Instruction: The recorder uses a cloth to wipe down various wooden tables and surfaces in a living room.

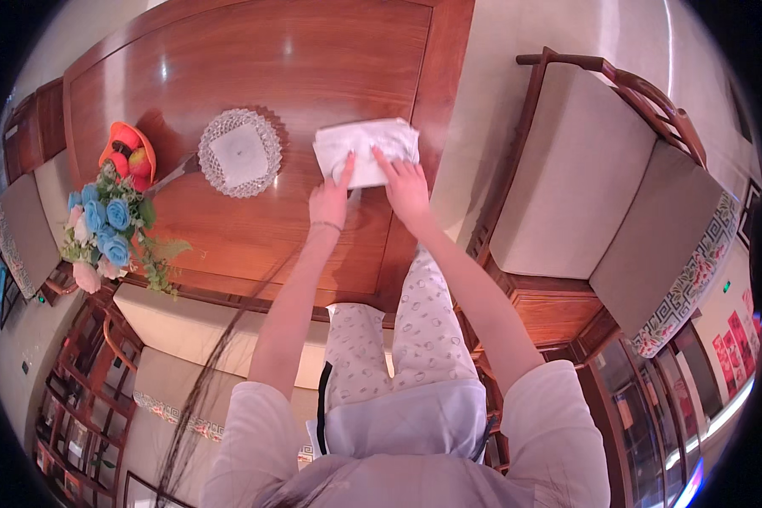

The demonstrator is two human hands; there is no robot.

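Note:
A folded white cloth [367, 136] lies flat near the right end of the polished wooden table [279, 70]. My left hand [330, 202] rests on its lower left edge, with fingertips on the fabric. On the lower right part of the same cloth lies my right hand [406, 190], fingers spread a little. Both hands press from above, and neither is closed around the cloth. To the left stands a round cut-glass dish [274, 147] with a white square piece [240, 155] in it.
At the table's left are an orange bowl [151, 143] of red fruit [139, 163] and a bouquet of blue and pink flowers [105, 222]. A wooden armchair with grey cushions [565, 165] stands at the right. A cushioned bench [184, 324] is along the near side.

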